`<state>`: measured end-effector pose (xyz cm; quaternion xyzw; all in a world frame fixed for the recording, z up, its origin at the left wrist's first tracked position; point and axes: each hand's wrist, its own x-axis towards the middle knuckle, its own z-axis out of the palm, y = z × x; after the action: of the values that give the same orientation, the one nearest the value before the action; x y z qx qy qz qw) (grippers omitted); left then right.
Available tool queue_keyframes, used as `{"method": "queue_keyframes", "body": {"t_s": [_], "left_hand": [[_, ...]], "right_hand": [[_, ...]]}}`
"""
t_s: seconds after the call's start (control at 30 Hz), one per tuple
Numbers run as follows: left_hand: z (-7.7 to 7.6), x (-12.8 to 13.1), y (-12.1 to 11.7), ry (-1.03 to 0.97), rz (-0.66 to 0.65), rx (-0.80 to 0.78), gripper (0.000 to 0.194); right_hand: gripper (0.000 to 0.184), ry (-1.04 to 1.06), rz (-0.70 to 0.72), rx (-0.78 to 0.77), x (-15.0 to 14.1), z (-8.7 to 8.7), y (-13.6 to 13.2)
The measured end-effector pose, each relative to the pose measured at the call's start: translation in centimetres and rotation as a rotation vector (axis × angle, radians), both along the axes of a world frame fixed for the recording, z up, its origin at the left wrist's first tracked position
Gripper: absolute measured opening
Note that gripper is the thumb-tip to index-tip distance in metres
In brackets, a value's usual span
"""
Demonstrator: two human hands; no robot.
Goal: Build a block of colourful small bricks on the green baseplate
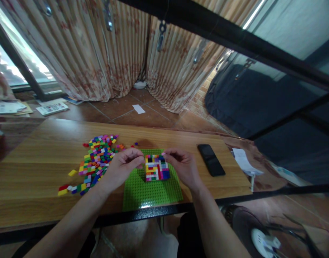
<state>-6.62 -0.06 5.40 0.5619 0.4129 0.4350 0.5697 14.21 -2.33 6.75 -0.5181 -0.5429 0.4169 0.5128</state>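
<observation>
brown wood-grain table (41, 172); on it, green studded plastic baseplate (151, 195); left hand (124, 164) and right hand (185, 167) flanking, thumbs near fingertips, cannot tell if gripping; between them, over baseplate's far half, flat multicoloured plastic-brick panel (157, 168)

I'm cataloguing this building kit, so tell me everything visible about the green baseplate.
The green baseplate is a sheet, apparently plastic, covered in small studs. It lies flat on the wooden table, near the black front edge, with glare on its near side. A multicoloured brick panel appears to sit on its far half. The left hand and right hand flank that panel; whether either touches the baseplate is unclear.
</observation>
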Motion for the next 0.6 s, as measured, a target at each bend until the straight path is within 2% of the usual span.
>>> {"method": "queue_keyframes", "body": {"t_s": [0.1,0.2,0.33,0.6], "left_hand": [[-0.4,-0.2,0.4,0.02,0.079,-0.028,0.016],[-0.8,-0.2,0.6,0.022,0.088,-0.05,0.017],[-1.2,-0.3,0.7,0.041,0.054,-0.036,0.016],[-1.9,-0.4,0.9,0.088,-0.001,0.021,0.015]], "right_hand": [[0.01,-0.012,-0.027,-0.053,2.4,-0.3,0.4],[0.011,-0.096,0.034,-0.105,3.7,-0.8,0.4],[0.011,-0.168,0.119,-0.133,3.8,-1.0,0.1],[0.009,-0.217,0.098,-0.147,3.3,-1.9,0.6]]}}
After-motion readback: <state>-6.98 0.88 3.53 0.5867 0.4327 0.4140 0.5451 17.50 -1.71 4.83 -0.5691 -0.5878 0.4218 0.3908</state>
